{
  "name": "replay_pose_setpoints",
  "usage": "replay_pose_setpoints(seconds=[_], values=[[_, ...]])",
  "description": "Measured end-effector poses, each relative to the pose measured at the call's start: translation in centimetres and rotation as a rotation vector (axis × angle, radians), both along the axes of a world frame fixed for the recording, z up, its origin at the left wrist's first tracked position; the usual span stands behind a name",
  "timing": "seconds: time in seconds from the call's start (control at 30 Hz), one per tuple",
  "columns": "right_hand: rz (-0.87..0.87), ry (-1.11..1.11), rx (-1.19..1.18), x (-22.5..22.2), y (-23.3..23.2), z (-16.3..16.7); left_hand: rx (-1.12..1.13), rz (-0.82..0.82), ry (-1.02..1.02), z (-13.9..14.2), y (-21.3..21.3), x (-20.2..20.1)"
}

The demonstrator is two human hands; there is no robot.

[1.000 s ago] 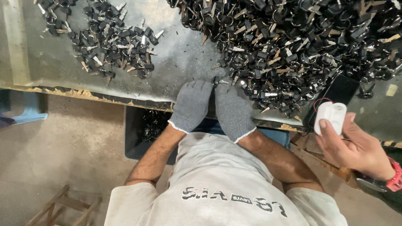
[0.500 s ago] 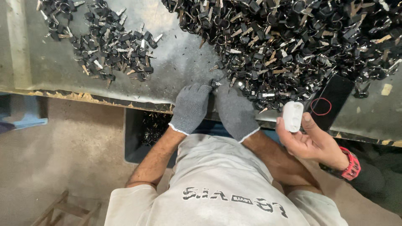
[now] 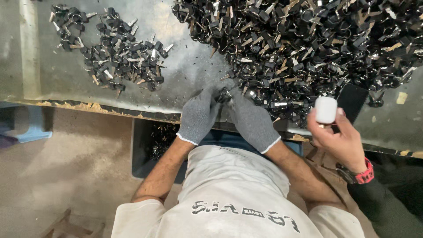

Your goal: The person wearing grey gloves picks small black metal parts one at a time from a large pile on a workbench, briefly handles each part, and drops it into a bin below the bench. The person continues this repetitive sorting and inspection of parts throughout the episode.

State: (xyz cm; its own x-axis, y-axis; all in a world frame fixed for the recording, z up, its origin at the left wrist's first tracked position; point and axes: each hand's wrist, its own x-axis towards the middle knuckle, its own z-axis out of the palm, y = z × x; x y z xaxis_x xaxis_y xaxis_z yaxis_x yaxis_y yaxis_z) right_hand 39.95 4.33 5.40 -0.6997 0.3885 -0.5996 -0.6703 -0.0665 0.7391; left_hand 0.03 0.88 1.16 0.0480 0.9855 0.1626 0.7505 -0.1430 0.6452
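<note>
Both of the worker's gloved hands are together at the near edge of the metal table (image 3: pixel 185 75): the left hand (image 3: pixel 198 115) and the right hand (image 3: pixel 252 121), each in a grey knit glove, are curled narrow with fingertips meeting on a small black-headed key on a ring (image 3: pixel 224 94), which they pinch between them just at the foot of the large heap of keys (image 3: pixel 304 48). Compared with a second ago the hands have hardly shifted; they remain on the same spot at the heap's edge, so the handling of that one piece appears to be continuing rather than finished. The clear change is at the side: a second person's bare hand (image 3: pixel 339 139), wearing a red-strapped watch (image 3: pixel 362 174), has moved inward from the right edge and now holds a small white rounded case (image 3: pixel 326 109) over the table rim, near the worker's right hand but not touching it. A smaller, sorted-looking cluster of keys (image 3: pixel 116 55) lies well apart to the left. Below the table edge a dark bin (image 3: pixel 145 154) holds more pieces.
</note>
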Motion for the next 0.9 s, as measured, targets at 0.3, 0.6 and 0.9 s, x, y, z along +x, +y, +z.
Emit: replay_pose_setpoints(seconds=[0.3,0.6,0.9], values=[[-0.229,0.059,-0.027,0.1,-0.2,1.3,0.080,-0.103,0.009,-0.8,-0.4,0.1],[0.474,0.229,0.015,-14.2,5.5,4.5,-0.015,-0.012,-0.007,0.0,-0.5,-0.3],[0.623,0.028,0.111,-15.5,3.1,5.4,0.030,0.030,0.063,0.2,-1.2,0.2]])
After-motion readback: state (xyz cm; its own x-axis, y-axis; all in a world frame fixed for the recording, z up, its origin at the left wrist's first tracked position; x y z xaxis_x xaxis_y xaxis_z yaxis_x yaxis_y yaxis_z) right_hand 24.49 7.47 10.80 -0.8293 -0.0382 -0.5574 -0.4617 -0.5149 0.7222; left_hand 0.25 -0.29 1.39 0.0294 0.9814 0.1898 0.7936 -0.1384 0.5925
